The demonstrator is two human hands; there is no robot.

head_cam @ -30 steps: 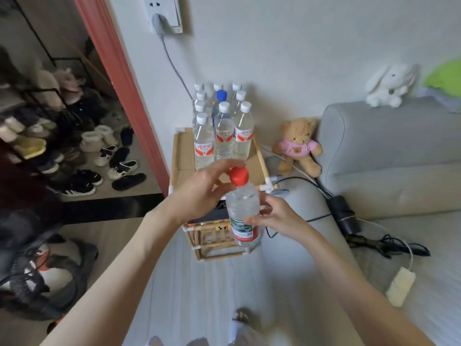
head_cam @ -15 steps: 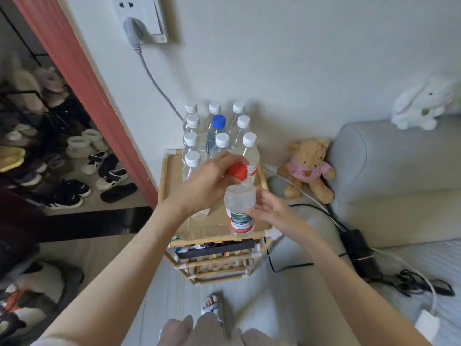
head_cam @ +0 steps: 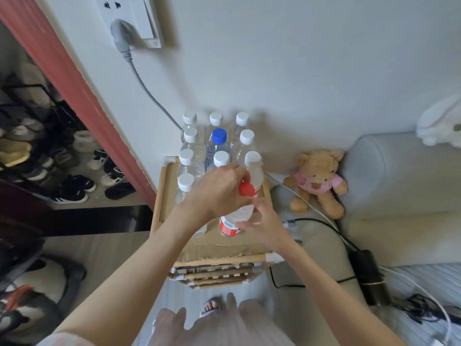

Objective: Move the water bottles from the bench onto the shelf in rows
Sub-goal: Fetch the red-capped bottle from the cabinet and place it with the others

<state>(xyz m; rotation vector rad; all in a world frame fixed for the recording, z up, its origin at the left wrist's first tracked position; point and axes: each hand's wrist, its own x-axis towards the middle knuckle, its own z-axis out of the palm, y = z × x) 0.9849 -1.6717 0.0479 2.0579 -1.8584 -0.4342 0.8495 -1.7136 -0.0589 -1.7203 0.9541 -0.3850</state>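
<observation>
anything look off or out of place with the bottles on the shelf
Nothing spilled or damaged. The red-capped bottle leans instead of standing upright, but both the left hand and right hand hold it. One blue-capped bottle breaks the white-capped rows on the shelf.

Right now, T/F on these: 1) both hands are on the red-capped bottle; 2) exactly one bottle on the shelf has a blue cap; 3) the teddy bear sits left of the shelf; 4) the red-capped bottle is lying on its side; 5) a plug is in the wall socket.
1) True. The left hand grips the red-capped bottle near its top and the right hand holds its body.
2) True. Only the blue-capped bottle differs; the other standing bottles have white caps.
3) False. The teddy bear sits right of the shelf, against the sofa.
4) False. It stands roughly upright on the shelf top.
5) True. A grey plug is in the wall socket.
</observation>
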